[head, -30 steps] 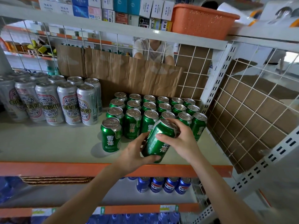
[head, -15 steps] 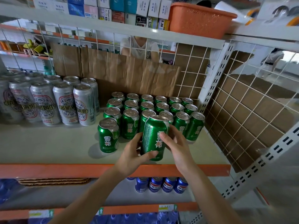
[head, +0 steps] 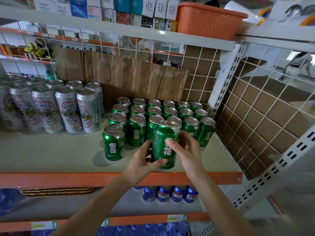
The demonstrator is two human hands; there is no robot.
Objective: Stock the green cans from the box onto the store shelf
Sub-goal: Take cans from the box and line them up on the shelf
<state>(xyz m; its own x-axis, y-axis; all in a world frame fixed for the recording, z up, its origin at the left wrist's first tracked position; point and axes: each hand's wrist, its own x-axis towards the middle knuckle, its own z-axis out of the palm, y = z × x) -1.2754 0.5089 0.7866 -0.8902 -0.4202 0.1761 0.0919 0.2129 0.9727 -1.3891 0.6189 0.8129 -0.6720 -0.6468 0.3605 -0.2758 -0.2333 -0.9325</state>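
- While reading from far left: tall silver cans in rows, upright on grey shelf, backed by brown cardboard.
- single green can: upright, alone at the front, just left of both hands, touching neither.
- left hand: forearm rising from bottom left, slanting up and right over orange shelf lip. Wrist roughly straight. Thumb laid across lower front of held green can, fingers curled round its left side toward the back. Wrapped firmly on the can.
- held green can: upright, label facing camera, at shelf front, to the right of single green can with a gap between. Base low by shelf surface, can't tell if touching. Directly in front of green can block, several rows deep, filling right part of shelf to the back.
- right hand: forearm coming in from bottom right, slanting up and left. Thumb tip pressed on label at mid-height, fingers bent round right side, tips hidden behind can. Clasped on the same can.
- blue cans: one level down, under the hands.
- orange basket: up top, above right.
- white wire grid: closing off right end.
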